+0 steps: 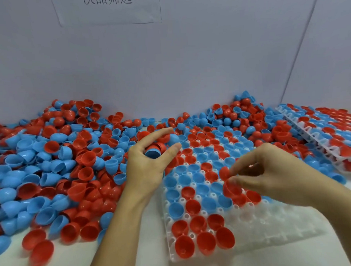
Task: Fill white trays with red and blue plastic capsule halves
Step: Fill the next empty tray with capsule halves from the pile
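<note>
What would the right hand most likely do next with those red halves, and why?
Probably lower the red halves pinched by the right hand into the nearest empty cup of the white tray: its near-right cups are bare, while the left hand holds spare halves.

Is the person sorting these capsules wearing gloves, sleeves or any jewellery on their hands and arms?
No. Both the left hand and the right hand are bare, with no gloves. No ring, watch or bracelet shows on the fingers or wrists. Both forearms are uncovered as far as the bottom edge of the picture, so no sleeve is in view. The fingernails look short and unpainted.
</note>
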The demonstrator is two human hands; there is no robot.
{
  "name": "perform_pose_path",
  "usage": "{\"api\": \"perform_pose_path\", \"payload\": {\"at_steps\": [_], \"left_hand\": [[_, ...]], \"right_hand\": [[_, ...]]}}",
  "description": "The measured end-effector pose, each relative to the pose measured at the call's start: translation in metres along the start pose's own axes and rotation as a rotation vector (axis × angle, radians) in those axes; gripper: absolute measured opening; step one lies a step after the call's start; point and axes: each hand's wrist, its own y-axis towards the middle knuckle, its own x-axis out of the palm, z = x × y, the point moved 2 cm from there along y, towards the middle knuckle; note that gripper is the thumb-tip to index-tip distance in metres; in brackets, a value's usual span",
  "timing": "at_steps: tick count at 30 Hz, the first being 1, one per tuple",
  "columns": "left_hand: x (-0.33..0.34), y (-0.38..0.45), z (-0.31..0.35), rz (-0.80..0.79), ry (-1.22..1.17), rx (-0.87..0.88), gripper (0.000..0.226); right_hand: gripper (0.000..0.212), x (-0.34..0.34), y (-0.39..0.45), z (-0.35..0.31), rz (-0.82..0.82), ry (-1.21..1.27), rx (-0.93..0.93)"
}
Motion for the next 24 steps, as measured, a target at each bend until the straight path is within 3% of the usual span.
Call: {"api": "perform_pose_path", "payload": {"at_steps": [6,8,11,13,21,24], "left_hand": [[0.000,-0.001,0.002,0.030,-0.041,-0.017,0.034],[0.000,0.000,0.002,0.033,-0.052,-0.034,0.033],[0.001,-0.001,0.001,0.029,-0.066,-0.025,0.029],[0.001,-0.001,0.001,0.022,-0.083,-0.030,0.029],[0.002,-0.001,0.001,0.031,-0.126,-0.086,0.026],[0.002,-0.001,-0.001,0.042,-0.193,-0.151,0.030]], "right_hand": [[0.017,0.014,-0.031,0.001,-0.187,-0.219,0.061],[0.005,0.026,-0.030,0.000,-0.223,-0.298,0.082],[0.023,0.035,-0.030,-0.002,-0.226,-0.376,0.093],[0.024,0.036,-0.029,-0.003,-0.247,-0.422,0.100],[0.027,0.029,-0.028,-0.003,-0.314,-0.347,0.200],[0.018,0.021,-0.019,-0.004,-0.299,-0.323,0.169]]}}
